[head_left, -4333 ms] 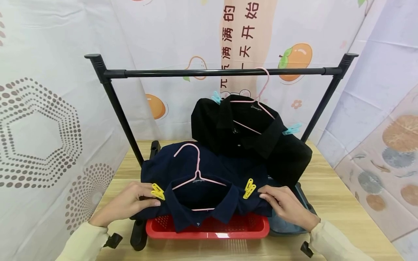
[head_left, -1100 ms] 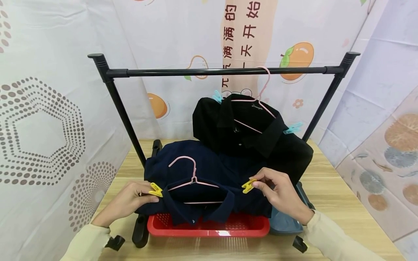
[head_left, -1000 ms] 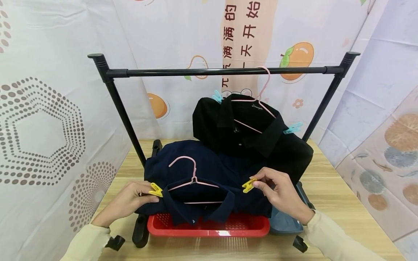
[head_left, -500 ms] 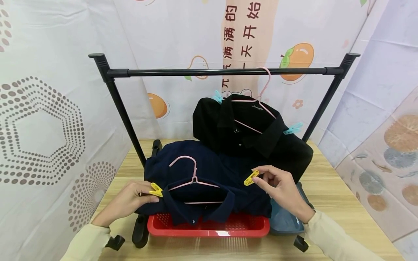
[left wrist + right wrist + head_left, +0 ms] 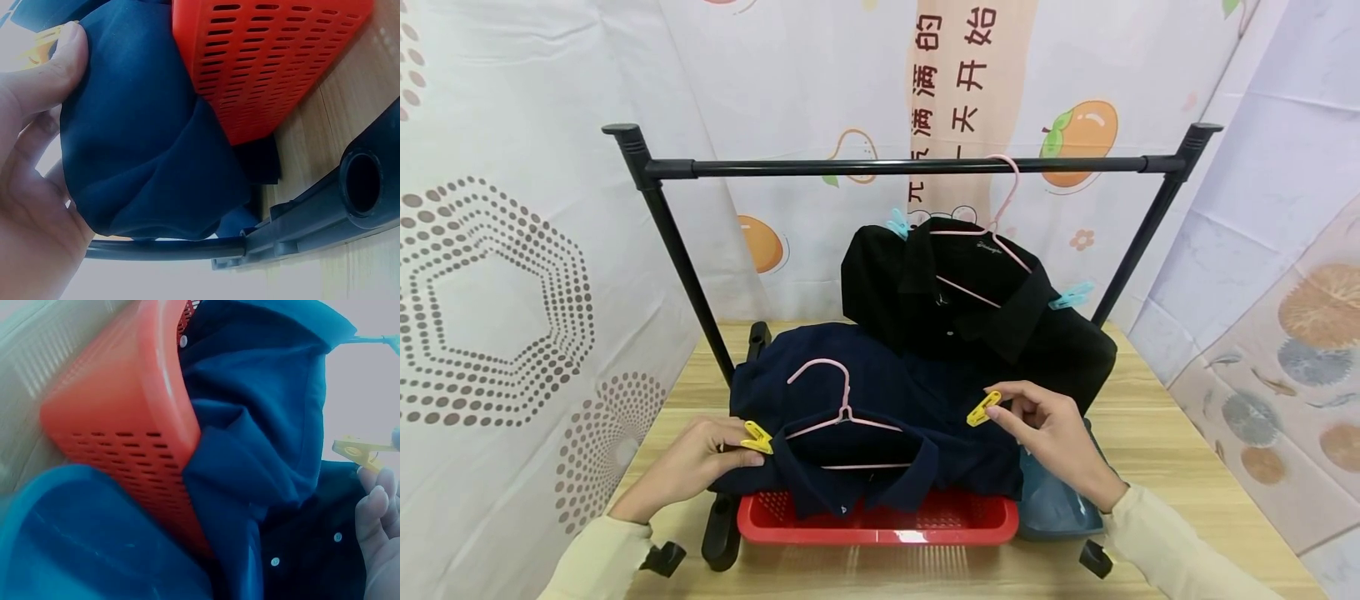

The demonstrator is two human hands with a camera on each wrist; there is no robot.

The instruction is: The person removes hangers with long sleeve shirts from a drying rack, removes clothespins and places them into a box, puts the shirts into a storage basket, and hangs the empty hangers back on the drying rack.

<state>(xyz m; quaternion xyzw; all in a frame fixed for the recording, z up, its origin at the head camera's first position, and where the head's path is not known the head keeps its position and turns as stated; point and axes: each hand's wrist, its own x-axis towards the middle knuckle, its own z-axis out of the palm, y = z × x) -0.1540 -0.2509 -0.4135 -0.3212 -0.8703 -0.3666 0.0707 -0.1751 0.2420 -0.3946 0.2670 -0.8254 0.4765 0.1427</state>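
A navy collared shirt (image 5: 820,358) lies over a red plastic basket (image 5: 880,533), with a pink hanger (image 5: 847,400) inside its neck opening. My left hand (image 5: 707,454) pinches the shirt's left shoulder beside a yellow clothespin (image 5: 757,437); in the left wrist view the thumb presses on the navy cloth. On the other side, my right hand (image 5: 1048,429) pinches a second yellow clothespin (image 5: 983,408) between thumb and fingers. The right wrist view shows that clothespin (image 5: 356,449) apart from the shirt's cloth (image 5: 262,412).
A black rack (image 5: 850,167) stands on the wooden table (image 5: 1180,467). From its bar hangs a black shirt (image 5: 917,292) on a pink hanger, with light-blue clothespins (image 5: 1072,295) at its shoulders. Right of the red basket sits a blue-grey container (image 5: 1052,504).
My right hand has gone from the shirt's cloth to the right yellow clothespin, which has come off the shoulder and moved slightly up and right. The hanger and collar sit differently; the left hand stays.
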